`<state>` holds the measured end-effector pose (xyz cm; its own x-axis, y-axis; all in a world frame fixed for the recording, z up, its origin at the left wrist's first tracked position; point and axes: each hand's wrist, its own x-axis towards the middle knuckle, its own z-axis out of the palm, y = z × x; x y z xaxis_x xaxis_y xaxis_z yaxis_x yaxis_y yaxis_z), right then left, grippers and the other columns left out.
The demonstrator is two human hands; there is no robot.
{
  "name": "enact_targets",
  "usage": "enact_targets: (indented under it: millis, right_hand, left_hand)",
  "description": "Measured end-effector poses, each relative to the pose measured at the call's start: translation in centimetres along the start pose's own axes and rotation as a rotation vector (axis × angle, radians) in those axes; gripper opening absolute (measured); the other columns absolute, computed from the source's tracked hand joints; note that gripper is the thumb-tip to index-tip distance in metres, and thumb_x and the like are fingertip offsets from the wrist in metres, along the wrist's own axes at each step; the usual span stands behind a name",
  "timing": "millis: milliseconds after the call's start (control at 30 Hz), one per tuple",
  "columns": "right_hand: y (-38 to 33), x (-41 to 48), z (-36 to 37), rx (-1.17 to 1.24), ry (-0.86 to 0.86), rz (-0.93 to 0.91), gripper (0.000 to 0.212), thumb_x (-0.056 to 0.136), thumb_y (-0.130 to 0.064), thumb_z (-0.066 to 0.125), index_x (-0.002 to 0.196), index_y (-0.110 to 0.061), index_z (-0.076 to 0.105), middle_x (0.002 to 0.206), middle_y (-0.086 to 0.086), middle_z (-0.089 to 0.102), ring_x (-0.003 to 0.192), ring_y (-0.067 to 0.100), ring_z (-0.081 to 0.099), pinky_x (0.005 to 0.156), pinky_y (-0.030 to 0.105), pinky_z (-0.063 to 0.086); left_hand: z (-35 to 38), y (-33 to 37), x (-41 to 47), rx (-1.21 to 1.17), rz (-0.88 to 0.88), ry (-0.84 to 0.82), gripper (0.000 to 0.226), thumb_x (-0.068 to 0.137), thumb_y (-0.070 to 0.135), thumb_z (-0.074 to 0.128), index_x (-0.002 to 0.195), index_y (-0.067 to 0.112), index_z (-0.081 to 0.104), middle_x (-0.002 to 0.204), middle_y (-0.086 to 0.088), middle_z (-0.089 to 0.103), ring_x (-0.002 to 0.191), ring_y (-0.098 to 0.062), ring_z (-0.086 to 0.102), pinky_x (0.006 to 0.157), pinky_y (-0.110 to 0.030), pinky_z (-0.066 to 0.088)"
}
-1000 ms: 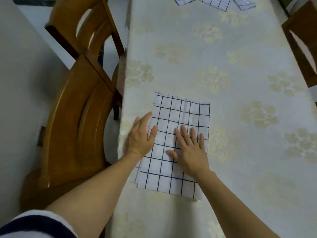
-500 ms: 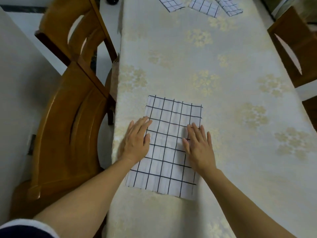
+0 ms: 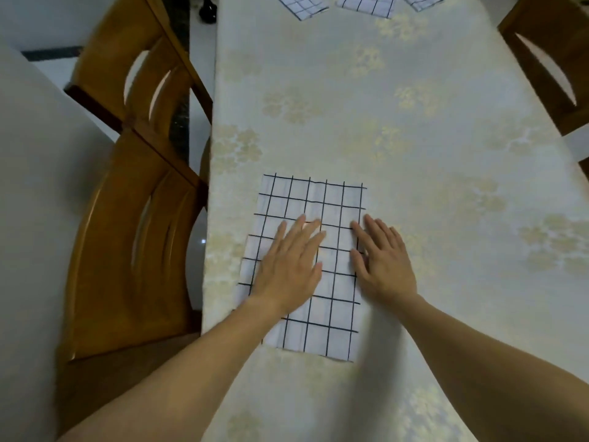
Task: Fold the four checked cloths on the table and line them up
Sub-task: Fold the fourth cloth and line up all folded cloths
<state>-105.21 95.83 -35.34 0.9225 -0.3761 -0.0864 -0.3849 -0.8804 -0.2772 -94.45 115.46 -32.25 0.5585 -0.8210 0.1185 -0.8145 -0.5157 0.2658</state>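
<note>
A white cloth with a black check [image 3: 318, 199] lies flat as a tall rectangle near the table's left edge. My left hand [image 3: 290, 266] presses flat on its middle left, fingers straight. My right hand [image 3: 382, 260] lies flat on the cloth's right edge, partly on the tablecloth. Three more checked cloths lie at the table's far end, cut off by the frame: the left one [image 3: 302, 4], the middle one [image 3: 366, 4] and the right one [image 3: 420, 1].
The table wears a cream tablecloth with pale flower prints [image 3: 414, 138]. Two wooden chairs [image 3: 127, 218] stand along the left side and another chair [image 3: 551, 62] at the right. A dark object [image 3: 207, 9] sits on the floor by the far left corner.
My left hand has slid right from the cloth's left edge onto its middle. My right hand has moved out to the cloth's right edge. The view has shifted slightly.
</note>
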Motion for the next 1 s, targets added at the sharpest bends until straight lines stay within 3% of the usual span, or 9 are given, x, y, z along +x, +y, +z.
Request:
enact_targets:
  millis: [67, 133, 233, 467, 600, 733, 800, 900, 1000]
  right_hand:
    - [0.1, -0.1, 0.2, -0.013, -0.006, 0.007, 0.056, 0.105, -0.044, 0.025, 0.159, -0.034, 0.015, 0.167, -0.006, 0.010, 0.154, 0.012, 0.001, 0.126, 0.040, 0.006]
    - [0.3, 0.0, 0.2, -0.021, -0.008, 0.014, 0.055, 0.106, -0.044, 0.021, 0.159, -0.033, 0.015, 0.168, -0.006, 0.010, 0.154, 0.012, 0.001, 0.125, 0.040, 0.005]
    - [0.2, 0.2, 0.4, -0.053, -0.012, -0.002, 0.053, 0.107, -0.043, 0.018, 0.159, -0.032, 0.014, 0.168, -0.004, 0.009, 0.155, 0.014, 0.001, 0.125, 0.041, 0.005]
    - [2.4, 7.4, -1.9, -0.081, -0.099, 0.118, 0.055, 0.104, -0.054, 0.007, 0.157, -0.043, -0.003, 0.168, -0.006, -0.010, 0.153, 0.024, -0.015, 0.123, 0.053, -0.007]
    - [2.7, 8.9, -1.5, -0.125, -0.064, 0.132, 0.055, 0.103, -0.054, 0.002, 0.156, -0.043, -0.008, 0.167, -0.008, -0.012, 0.153, 0.025, -0.017, 0.122, 0.055, -0.008]
    - [3.5, 10.4, -2.3, -0.089, -0.266, 0.134, 0.060, 0.102, -0.061, 0.006, 0.155, -0.042, -0.016, 0.165, -0.006, -0.022, 0.150, 0.027, -0.025, 0.119, 0.057, -0.014]
    - [2.8, 10.3, -3.2, 0.130, -0.240, 0.216, 0.065, 0.102, -0.061, 0.015, 0.159, -0.034, -0.005, 0.168, -0.003, -0.007, 0.154, 0.027, -0.012, 0.120, 0.052, -0.011]
    - [0.0, 6.0, -3.0, 0.646, 0.139, 0.413, 0.057, 0.105, -0.043, 0.038, 0.153, -0.012, 0.033, 0.155, 0.011, 0.039, 0.144, 0.029, 0.034, 0.120, 0.042, 0.021]
    - [-2.6, -1.8, -1.5, 0.430, 0.258, 0.549, 0.035, 0.100, -0.031, 0.050, 0.129, -0.013, 0.059, 0.127, 0.010, 0.059, 0.117, 0.028, 0.054, 0.100, 0.039, 0.041]
  left_hand:
    - [1.2, 3.9, 0.7, 0.080, 0.069, -0.165, 0.066, 0.102, 0.046, 0.041, 0.157, 0.011, 0.028, 0.166, -0.006, 0.022, 0.155, -0.023, 0.011, 0.126, -0.047, 0.005]
    - [3.0, 5.0, 0.7, 0.121, 0.031, -0.282, 0.076, 0.102, 0.057, 0.030, 0.161, 0.013, 0.011, 0.169, -0.005, 0.009, 0.156, -0.022, 0.000, 0.126, -0.046, 0.000]
    - [4.5, 4.4, -0.5, 0.154, -0.001, -0.338, 0.084, 0.099, 0.068, 0.017, 0.161, 0.016, -0.006, 0.169, -0.002, -0.009, 0.154, -0.019, -0.016, 0.125, -0.049, -0.001]
    - [4.4, 4.5, -0.3, 0.137, 0.013, -0.381, 0.090, 0.089, 0.080, 0.018, 0.160, 0.031, -0.007, 0.167, 0.001, -0.020, 0.152, -0.019, -0.024, 0.124, -0.052, -0.004]
    - [4.4, 4.5, -0.3, 0.104, 0.005, -0.368, 0.086, 0.089, 0.081, 0.020, 0.159, 0.038, -0.007, 0.167, 0.003, -0.018, 0.153, -0.019, -0.022, 0.123, -0.053, -0.004]
    - [4.3, 4.4, -0.2, 0.100, 0.002, -0.355, 0.078, 0.092, 0.079, 0.010, 0.158, 0.041, -0.008, 0.167, 0.005, -0.019, 0.152, -0.018, -0.022, 0.124, -0.051, -0.006]
    - [4.2, 4.5, -0.3, 0.098, -0.004, -0.335, 0.071, 0.096, 0.072, 0.004, 0.158, 0.041, -0.006, 0.167, 0.005, -0.017, 0.153, -0.017, -0.019, 0.124, -0.050, -0.004]
    - [4.3, 4.5, -0.3, 0.107, -0.005, -0.296, 0.061, 0.102, 0.056, 0.004, 0.160, 0.039, 0.003, 0.168, 0.004, -0.012, 0.155, -0.017, -0.013, 0.125, -0.049, -0.002]
    - [4.4, 4.4, -0.6, 0.104, 0.003, -0.280, 0.058, 0.103, 0.046, 0.006, 0.160, 0.037, 0.000, 0.168, 0.005, -0.009, 0.155, -0.017, -0.007, 0.125, -0.047, 0.000]
